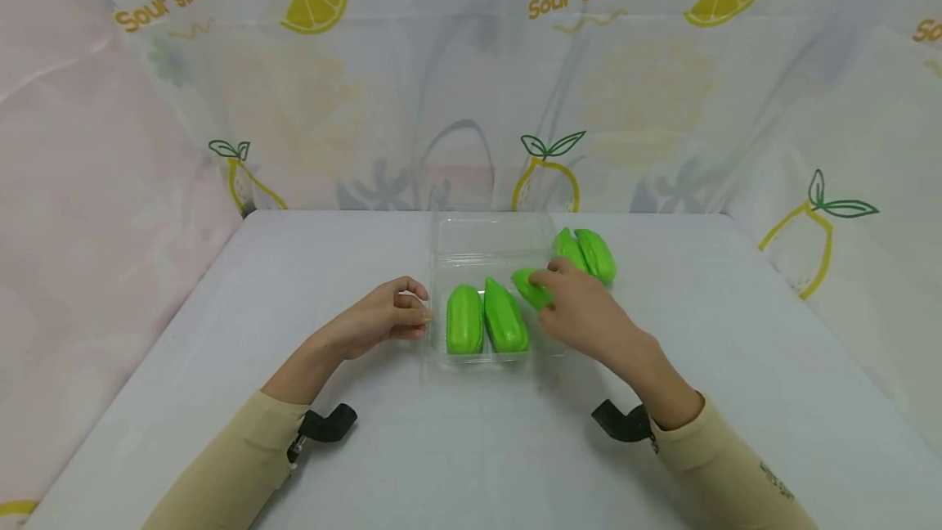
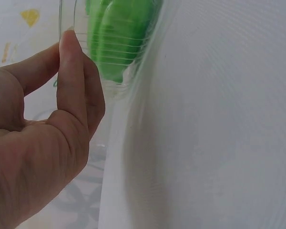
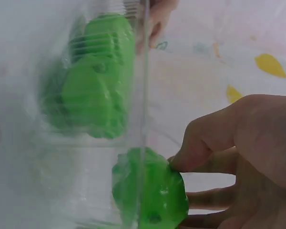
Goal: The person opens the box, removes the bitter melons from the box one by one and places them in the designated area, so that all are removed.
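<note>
Left hand (image 1: 383, 319) pinches the container (image 1: 474, 359), two green vegetables (image 1: 464, 321) inside; right hand (image 1: 585, 309) grips a third (image 1: 528, 286); two more (image 1: 597, 257) outside apparently remain.

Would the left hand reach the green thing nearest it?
Probably yes: the left hand pinches the rim of the clear box beside that green thing, and the open lid leaves the top free.

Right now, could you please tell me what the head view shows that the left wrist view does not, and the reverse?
Only head: the right hand holding a green piece, and two green pieces beyond the clear container. Only left wrist: distinct ribs along that container's wall. Both: the left hand at the container's edge, green pieces inside, and printed cloth.
</note>
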The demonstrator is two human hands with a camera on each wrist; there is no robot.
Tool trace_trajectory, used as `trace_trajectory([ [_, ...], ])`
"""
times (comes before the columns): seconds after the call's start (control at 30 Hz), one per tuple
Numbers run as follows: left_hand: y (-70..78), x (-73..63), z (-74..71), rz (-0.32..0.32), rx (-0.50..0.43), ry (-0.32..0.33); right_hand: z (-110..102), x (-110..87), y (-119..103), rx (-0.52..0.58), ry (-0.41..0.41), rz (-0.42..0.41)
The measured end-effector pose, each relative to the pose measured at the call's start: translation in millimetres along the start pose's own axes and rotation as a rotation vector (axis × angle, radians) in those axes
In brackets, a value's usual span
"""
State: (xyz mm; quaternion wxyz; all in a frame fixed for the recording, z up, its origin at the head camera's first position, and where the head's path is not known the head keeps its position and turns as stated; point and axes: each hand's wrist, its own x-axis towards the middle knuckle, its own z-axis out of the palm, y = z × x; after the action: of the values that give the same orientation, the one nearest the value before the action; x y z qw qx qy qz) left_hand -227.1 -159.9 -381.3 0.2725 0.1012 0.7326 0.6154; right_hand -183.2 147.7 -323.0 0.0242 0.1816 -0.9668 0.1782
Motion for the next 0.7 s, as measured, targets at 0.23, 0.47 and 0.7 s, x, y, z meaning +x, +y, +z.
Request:
trace_trajectory([
  [0.23,0.1,0.8,0.1,0.001,0.002,-0.006,-23.3,1.4,16.0,0.113,0.070,0.022],
  [0.47,0.9,-0.1,0.9,0.003,0.004,-0.010,-11.8,1.9,11.8,0.124,-0.039,0.013],
  [0.7,1.0,0.9,1.2,0.001,0.003,-0.010,3.3,1.2,6.3,0.033,-0.108,-0.038],
])
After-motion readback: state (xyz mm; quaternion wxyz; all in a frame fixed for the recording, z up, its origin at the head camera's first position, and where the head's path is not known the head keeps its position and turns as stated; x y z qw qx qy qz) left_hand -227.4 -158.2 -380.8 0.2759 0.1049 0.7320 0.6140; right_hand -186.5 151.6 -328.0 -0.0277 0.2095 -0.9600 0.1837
